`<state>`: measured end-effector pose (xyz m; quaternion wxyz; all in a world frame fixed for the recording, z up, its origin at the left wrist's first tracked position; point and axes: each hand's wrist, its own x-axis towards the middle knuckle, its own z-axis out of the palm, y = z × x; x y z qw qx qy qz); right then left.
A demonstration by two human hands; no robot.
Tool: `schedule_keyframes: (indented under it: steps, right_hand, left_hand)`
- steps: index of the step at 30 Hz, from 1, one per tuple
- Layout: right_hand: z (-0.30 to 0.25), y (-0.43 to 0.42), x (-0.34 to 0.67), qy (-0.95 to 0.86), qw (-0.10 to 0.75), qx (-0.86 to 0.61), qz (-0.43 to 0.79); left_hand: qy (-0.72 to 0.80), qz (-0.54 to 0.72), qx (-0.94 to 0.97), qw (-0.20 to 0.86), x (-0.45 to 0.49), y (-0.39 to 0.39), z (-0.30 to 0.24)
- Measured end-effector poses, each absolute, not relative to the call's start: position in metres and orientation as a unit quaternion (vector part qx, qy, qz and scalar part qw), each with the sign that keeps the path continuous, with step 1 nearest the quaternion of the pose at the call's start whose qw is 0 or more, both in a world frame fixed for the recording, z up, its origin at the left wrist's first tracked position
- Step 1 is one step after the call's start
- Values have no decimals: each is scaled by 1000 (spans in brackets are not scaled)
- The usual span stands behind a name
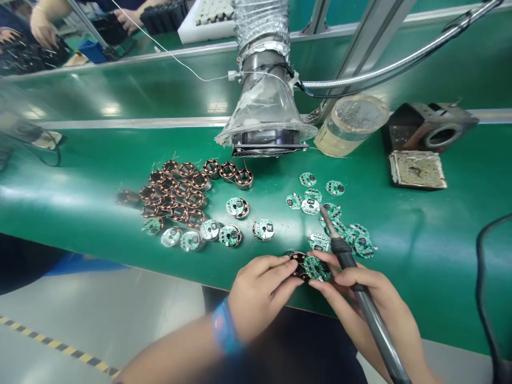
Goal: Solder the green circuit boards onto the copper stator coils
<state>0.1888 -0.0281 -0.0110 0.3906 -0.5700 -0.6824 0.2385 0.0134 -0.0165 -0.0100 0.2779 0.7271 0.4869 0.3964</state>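
My left hand [264,285] is closed, its fingertips pinching a copper-wound motor stator [298,265] near the table's front edge. In my right hand [368,298] are two things: a round green circuit board [317,268] between thumb and fingers, and a soldering iron [362,290] lying across the hand. The board is tilted beside the stator and overlaps its right side; I cannot tell whether they are joined. The iron's tip points up and away, over several loose circuit boards [319,242]. Left of my hands stand stators with boards on top [263,229].
Many bare stators [176,194] cluster at the left. A fume extractor hood [268,117] hangs at the back, beside a round translucent container [352,125]. The soldering iron stand [434,128] with a sponge tray [418,169] sits right. A cable [482,288] hangs right. Another person's hands [44,29] work beyond the divider.
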Motion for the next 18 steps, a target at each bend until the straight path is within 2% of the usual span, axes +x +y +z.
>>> schedule_keyframes:
  steps: [5, 11, 15, 17, 18]
  right_hand:
    - [-12, -31, 184, -654, 416, -571, 270]
    - [-9, -24, 175, -730, 377, -552, 142]
    - [-17, -21, 173, -773, 355, -517, 101]
    - [-20, -18, 169, -783, 343, -511, 91]
    - [-22, -16, 166, -782, 341, -514, 89]
  left_hand:
    - [529, 381, 655, 382, 20, -7, -2]
    - [574, 335, 523, 535, 24, 3, 4]
    - [521, 327, 486, 621, 8, -4, 13]
    - [516, 321, 520, 600, -14, -3, 25]
    - [541, 321, 560, 540, -27, 2, 31]
